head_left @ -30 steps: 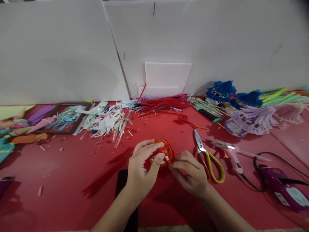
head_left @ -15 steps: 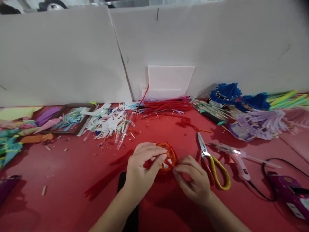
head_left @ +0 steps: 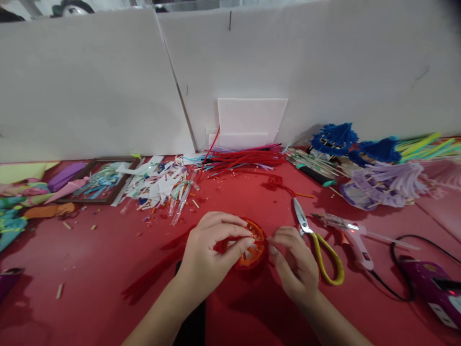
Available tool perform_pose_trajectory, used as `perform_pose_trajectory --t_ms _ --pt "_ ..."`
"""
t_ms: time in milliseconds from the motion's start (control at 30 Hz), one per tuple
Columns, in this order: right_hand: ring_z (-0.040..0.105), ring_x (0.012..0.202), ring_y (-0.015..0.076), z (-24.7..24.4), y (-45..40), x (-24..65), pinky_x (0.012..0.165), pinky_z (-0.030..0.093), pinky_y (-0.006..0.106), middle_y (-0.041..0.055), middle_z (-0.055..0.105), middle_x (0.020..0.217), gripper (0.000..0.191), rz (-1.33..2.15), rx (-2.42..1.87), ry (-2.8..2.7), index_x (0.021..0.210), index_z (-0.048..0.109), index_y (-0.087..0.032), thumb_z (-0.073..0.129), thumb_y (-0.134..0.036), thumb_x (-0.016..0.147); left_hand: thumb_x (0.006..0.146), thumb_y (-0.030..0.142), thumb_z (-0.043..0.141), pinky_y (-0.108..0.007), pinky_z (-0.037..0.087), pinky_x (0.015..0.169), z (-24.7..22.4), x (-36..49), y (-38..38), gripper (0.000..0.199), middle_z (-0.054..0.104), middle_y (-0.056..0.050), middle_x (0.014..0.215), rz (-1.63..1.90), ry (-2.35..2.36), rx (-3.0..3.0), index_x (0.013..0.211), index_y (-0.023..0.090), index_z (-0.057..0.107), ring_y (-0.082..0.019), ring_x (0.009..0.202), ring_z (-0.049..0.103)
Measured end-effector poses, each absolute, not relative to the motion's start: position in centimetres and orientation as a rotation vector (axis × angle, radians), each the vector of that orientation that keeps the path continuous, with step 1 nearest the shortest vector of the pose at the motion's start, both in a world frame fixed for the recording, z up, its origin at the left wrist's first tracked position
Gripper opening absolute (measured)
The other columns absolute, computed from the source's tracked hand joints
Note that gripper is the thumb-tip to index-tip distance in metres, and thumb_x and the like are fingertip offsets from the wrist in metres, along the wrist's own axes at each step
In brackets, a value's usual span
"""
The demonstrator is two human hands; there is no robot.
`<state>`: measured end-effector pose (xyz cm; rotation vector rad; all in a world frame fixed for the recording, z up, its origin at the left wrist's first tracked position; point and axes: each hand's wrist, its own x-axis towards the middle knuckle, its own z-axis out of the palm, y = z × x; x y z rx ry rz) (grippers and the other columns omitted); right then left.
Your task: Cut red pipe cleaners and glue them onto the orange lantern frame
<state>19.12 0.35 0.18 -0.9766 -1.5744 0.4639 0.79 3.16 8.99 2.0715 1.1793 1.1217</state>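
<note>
Between my hands a round orange-and-red piece point(head_left: 256, 257) is held just over the red table. It looks wound from fuzzy pipe cleaners, with pale bits inside. My left hand point(head_left: 213, 244) covers its left side, thumb and fingertips pinched over a red pipe cleaner point(head_left: 260, 241) lying across it. At the right rim my right hand point(head_left: 296, 262) pinches with thumb and forefinger, seemingly at the end of that red strand; the fingertips hide most of it. More red pipe cleaners point(head_left: 154, 274) lie left of my left forearm.
Yellow-handled scissors point(head_left: 304, 222) and a pink glue gun point(head_left: 355, 235) with its cord lie at right. A purple device point(head_left: 428, 283) sits beyond. Along the white wall are bundled red pipe cleaners point(head_left: 245, 157), scraps point(head_left: 162, 185), a frame point(head_left: 124, 185) and blue fuzzy pieces point(head_left: 336, 139).
My right hand has shifted slightly right and up, its fingers more upright. The left fingertips have moved a little right and down over the round piece. The view has shifted slightly.
</note>
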Motion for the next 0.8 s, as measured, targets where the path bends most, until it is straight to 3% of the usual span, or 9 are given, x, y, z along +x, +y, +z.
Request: perform_pose_trajectory --t_ms 367,800 --pt "0.056 0.083 0.0184 0.4 0.5 19.2 0.072 0.049 0.034 0.0045 0.059 0.085 0.015 0.445 -1.053 -1.58 0.093 0.062 -0.022 0.058 -0.011 0.083 0.076 0.02 0.072 -0.028 0.049 0.08 8.7 1.2 2.8 0.003 0.073 0.0 0.079 1.135 1.09 2.03 0.079 0.02 0.071 -0.014 0.081 0.064" --pt "0.056 0.083 0.0152 0.4 0.7 18.7 0.073 0.049 0.028 0.0029 0.056 0.086 0.009 0.657 -1.061 -1.46 0.086 0.062 -0.023 0.059 -0.015 0.084 0.079 0.021 0.068 -0.028 0.05 0.08 7.9 0.6 2.4 0.005 0.072 -0.002 0.081 1.163 1.115 2.002 0.083 0.02 0.072 -0.015 0.085 0.063"
